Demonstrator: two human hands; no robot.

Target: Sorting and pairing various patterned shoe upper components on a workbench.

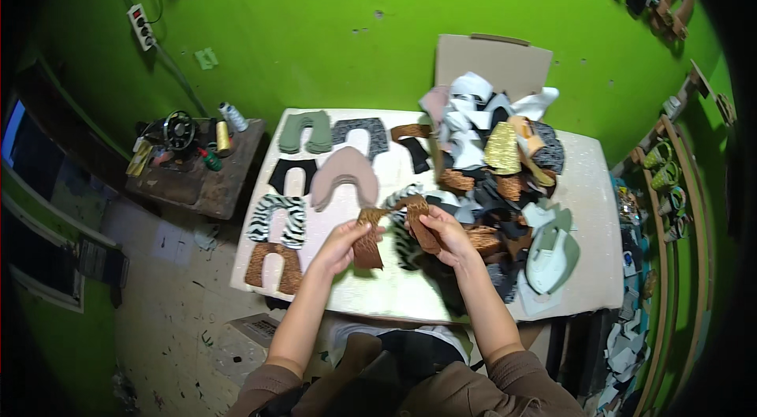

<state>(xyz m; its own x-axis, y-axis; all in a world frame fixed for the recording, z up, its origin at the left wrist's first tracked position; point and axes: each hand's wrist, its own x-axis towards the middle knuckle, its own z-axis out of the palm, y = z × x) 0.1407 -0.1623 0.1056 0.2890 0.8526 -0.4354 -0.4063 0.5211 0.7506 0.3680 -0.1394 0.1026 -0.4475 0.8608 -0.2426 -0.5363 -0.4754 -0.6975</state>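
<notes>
My left hand [341,248] pinches one leg of a brown animal-print cut piece [367,247] between thumb and fingers. The other leg is gripped by my right hand [448,239], just above the white table. The two legs seem to join in a narrow curved band between my hands, making a U-shape. Behind and beneath the right-hand leg lie zebra-print pieces [405,248]. To the left, U-shaped pieces are laid out: zebra-print [259,221], brown animal-print [256,266], black [284,177], pink [344,164], green [303,125] and grey speckled [359,130].
A heap of mixed scraps [481,196] covers the table's right half, with an open cardboard box [493,62] behind. A pale green sole-shaped stack [552,261] sits at right. Left stands a small wooden table [205,188] with thread spools [224,137]. Sandals [661,155] hang on a right-hand rack.
</notes>
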